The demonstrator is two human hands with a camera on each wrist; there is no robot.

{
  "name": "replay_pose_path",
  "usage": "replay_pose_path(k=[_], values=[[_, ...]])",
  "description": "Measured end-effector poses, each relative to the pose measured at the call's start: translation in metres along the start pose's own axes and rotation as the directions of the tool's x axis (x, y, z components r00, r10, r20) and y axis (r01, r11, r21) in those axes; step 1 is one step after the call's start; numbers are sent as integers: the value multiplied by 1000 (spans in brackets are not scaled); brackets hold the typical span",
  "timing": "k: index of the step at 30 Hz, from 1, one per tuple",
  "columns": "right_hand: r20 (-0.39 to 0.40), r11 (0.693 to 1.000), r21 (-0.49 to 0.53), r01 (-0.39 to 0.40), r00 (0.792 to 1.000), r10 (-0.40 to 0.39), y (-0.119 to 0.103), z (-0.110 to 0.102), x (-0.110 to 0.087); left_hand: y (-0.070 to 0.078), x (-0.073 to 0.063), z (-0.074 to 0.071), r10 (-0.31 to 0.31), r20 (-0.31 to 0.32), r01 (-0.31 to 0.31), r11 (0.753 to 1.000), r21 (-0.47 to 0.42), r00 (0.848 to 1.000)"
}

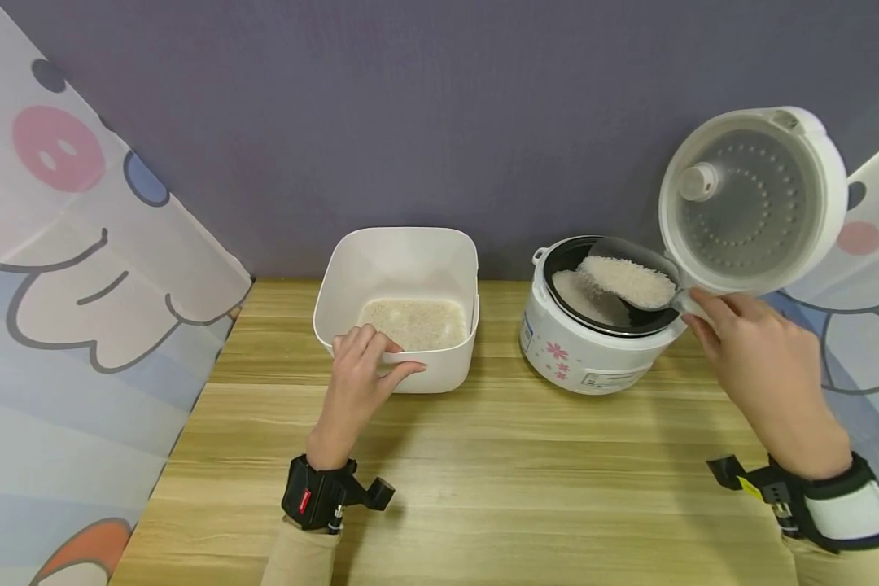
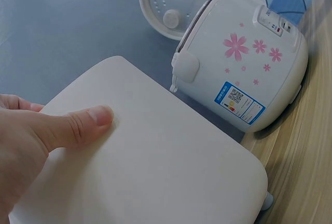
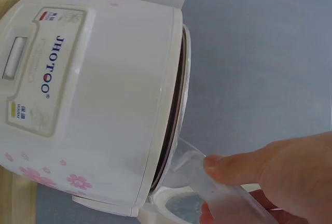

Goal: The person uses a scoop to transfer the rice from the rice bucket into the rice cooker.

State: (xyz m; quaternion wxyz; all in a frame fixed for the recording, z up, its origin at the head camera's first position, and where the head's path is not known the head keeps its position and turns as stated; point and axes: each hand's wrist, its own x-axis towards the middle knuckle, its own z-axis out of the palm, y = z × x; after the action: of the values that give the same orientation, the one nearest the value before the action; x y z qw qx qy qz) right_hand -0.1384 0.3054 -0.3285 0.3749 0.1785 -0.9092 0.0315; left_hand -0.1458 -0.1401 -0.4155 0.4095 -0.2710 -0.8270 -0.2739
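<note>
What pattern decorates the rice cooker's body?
Pink flowers on white; the rice cooker shows them best in the left wrist view.

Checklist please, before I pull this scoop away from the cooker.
1. Cooker lid clear of the opening: ok, it stands raised.
2. Scoop emptied: not ok, rice is heaped in it.
3. Scoop over the inner pot: ok, its bowl is above the opening.
4. Right hand secure on the handle: ok, thumb and fingers grip it.
5. Bin steadied: ok, the left hand grips its front rim.
6. Enough rice in the pot: cannot tell, some shows, but the scoop hides part.
</note>
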Motion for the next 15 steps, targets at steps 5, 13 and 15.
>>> replay_pose_path(k=[5,13,15], values=[[-24,999,-42,6,1000,-7,-10,1,0,1,1,0,4,-7,-4,1000,4,1000],[-148,989,-143,47,987,-68,-20,6,1,2,1,-1,9,-18,-9,1000,2,1000],[-171,985,-160,59,981,-87,-22,6,1,1,1,-1,8,-17,-8,1000,3,1000]])
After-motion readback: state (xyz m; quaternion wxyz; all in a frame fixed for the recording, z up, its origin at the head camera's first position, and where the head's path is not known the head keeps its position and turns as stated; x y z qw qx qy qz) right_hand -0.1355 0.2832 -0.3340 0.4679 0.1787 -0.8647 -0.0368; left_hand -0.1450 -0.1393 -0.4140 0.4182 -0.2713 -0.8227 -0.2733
